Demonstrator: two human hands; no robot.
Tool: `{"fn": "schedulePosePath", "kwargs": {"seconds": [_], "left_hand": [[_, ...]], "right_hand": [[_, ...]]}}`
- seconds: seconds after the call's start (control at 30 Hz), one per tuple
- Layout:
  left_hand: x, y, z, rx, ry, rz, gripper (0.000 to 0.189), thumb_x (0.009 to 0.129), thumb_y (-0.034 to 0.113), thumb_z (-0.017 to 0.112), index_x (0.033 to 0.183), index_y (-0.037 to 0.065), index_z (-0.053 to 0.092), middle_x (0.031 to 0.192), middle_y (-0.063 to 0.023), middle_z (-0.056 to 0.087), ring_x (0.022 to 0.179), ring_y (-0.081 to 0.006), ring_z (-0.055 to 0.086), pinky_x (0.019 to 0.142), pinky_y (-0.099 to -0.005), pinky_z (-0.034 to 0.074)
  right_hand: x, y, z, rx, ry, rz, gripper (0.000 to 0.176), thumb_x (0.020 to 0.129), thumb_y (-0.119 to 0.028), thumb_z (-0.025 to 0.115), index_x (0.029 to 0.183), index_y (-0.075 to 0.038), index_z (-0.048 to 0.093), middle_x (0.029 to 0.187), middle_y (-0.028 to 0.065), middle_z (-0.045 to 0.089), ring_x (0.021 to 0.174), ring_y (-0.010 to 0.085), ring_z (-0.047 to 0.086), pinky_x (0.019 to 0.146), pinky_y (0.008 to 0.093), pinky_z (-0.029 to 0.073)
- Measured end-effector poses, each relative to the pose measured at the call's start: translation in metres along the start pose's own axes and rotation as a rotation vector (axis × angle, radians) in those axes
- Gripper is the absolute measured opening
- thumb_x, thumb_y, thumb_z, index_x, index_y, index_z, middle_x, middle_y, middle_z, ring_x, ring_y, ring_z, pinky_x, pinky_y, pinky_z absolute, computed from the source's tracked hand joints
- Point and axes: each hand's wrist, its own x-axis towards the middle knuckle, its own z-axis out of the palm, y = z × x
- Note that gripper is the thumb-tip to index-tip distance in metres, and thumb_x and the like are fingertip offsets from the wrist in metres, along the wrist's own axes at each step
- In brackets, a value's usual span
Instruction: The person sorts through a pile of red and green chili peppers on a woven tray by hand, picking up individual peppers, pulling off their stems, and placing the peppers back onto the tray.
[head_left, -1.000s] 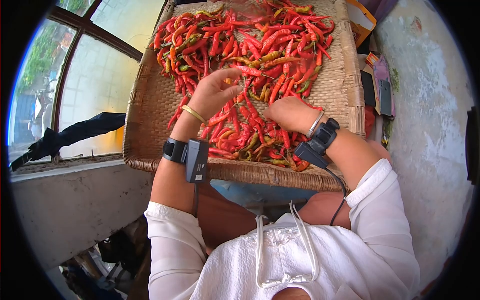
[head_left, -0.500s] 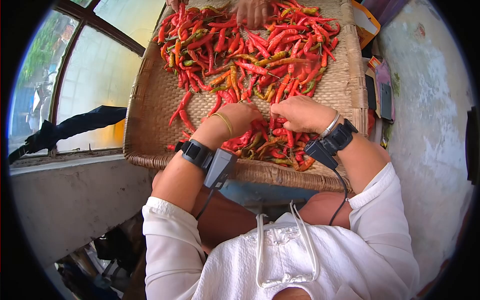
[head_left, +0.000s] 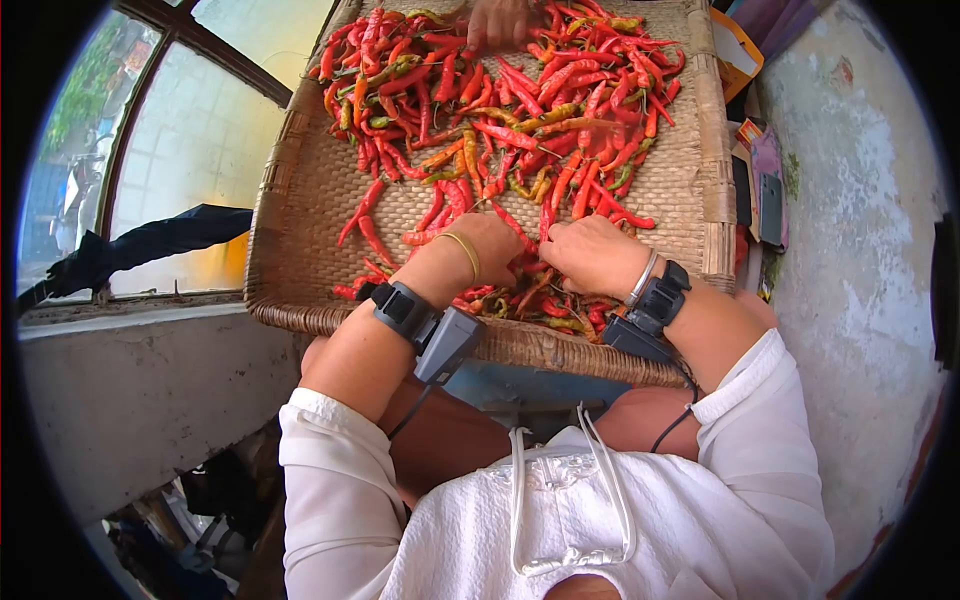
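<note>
Red, orange and greenish chili peppers [head_left: 560, 130] lie heaped over a woven tray [head_left: 690, 180] in front of me. My left hand [head_left: 488, 246] is closed above the near heap, its fingertips turned down and partly hidden. A red chili pepper [head_left: 513, 226] sticks out along its fingers. Close beside it, my right hand [head_left: 597, 257] is curled in a pinch, with another red chili pepper [head_left: 546, 218] at its thumb and forefinger. Under both hands, a smaller pile of peppers [head_left: 545, 300] rests against the tray's near rim.
Another person's hand [head_left: 497, 22] reaches into the far peppers. A folded black umbrella [head_left: 160, 245] lies by the window at left. A phone [head_left: 771, 208] and other items stand along the right side, before a worn wall [head_left: 850, 200].
Both hands have shifted slightly, the left to the right and the right a little lower. At the far edge, the other person's second hand has gone out of view.
</note>
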Motion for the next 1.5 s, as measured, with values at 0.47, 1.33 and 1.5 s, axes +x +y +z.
{"fn": "schedulePosePath", "kwargs": {"seconds": [0.47,1.33,1.5], "left_hand": [[-0.01,-0.033,-0.004,-0.43,0.51,0.132,0.02,0.064,0.008,0.063,0.084,0.007,0.062,0.084,-0.0093,0.059,0.081,-0.027,0.057,0.074,-0.0346,0.045],[-0.028,-0.029,-0.04,-1.34,0.925,-0.071,0.013,0.086,0.017,0.052,0.085,0.005,0.054,0.066,0.0011,0.055,0.05,-0.0037,0.049,0.045,-0.0173,0.04],[-0.026,-0.029,-0.039,-1.378,0.917,-0.06,0.014,0.087,0.019,0.051,0.084,0.005,0.054,0.065,0.0021,0.054,0.049,-0.0034,0.048,0.044,-0.0167,0.039]], "right_hand": [[-0.001,0.036,-0.033,0.623,0.221,0.11,0.022,0.064,-0.019,0.068,0.067,-0.002,0.055,0.065,0.0111,0.057,0.063,0.0255,0.057,0.057,0.0331,0.044],[-0.011,0.03,-0.053,0.997,0.025,0.019,0.034,0.071,-0.009,0.062,0.103,0.001,0.055,0.071,0.0014,0.055,0.065,0.009,0.051,0.06,0.0236,0.043],[-0.01,0.025,-0.048,1.25,0.026,0.021,0.029,0.072,-0.008,0.061,0.1,0.001,0.057,0.069,0.0009,0.055,0.063,0.0081,0.05,0.059,0.0233,0.042]]}}
